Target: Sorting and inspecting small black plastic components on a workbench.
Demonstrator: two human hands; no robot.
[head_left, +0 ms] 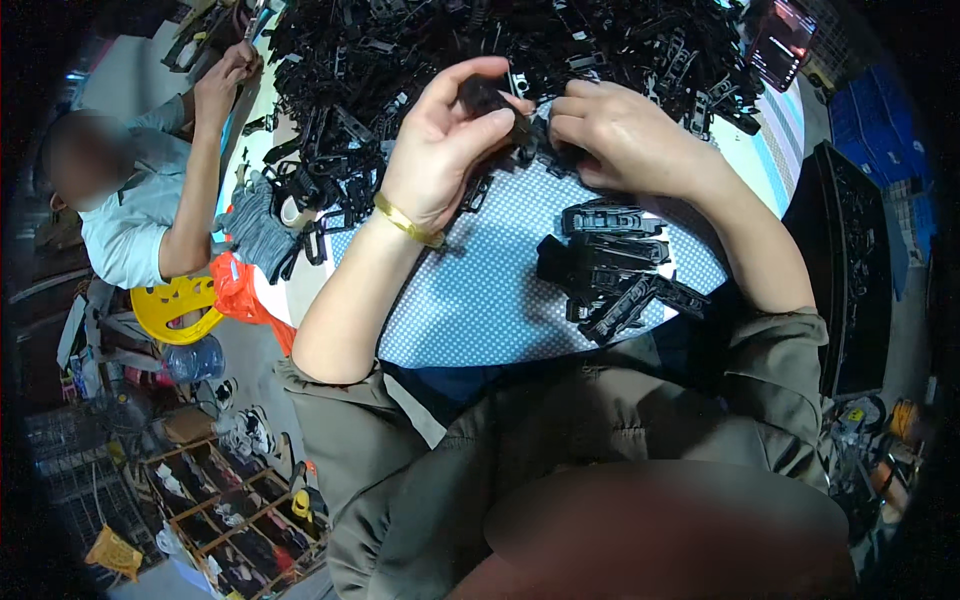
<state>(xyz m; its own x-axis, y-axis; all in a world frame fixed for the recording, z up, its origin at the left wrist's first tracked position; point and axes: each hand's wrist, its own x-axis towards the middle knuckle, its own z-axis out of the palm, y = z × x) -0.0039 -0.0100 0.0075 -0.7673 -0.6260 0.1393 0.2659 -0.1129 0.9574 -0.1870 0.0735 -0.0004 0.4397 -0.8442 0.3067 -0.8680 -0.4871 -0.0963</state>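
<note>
My left hand (440, 150) is raised over the near side of a big heap of black plastic parts (350, 90). Its thumb and fingers close on a small black plastic part (487, 100). Just to the right, my right hand (625, 137) is closed, its fingers curled toward the left hand. Something dark shows under its fingertips, but the fingers hide what it is. Nearer to me, several long black plastic clips (612, 262) lie in a small pile on a dotted light-blue cloth (450, 300).
On the left a person (140, 200) sits at the same table, beside a grey glove (262, 225) and an orange-red bag (240, 290). A phone (783, 45) stands at the far right. A black tray (850, 270) of parts and blue crates (880, 125) are to the right.
</note>
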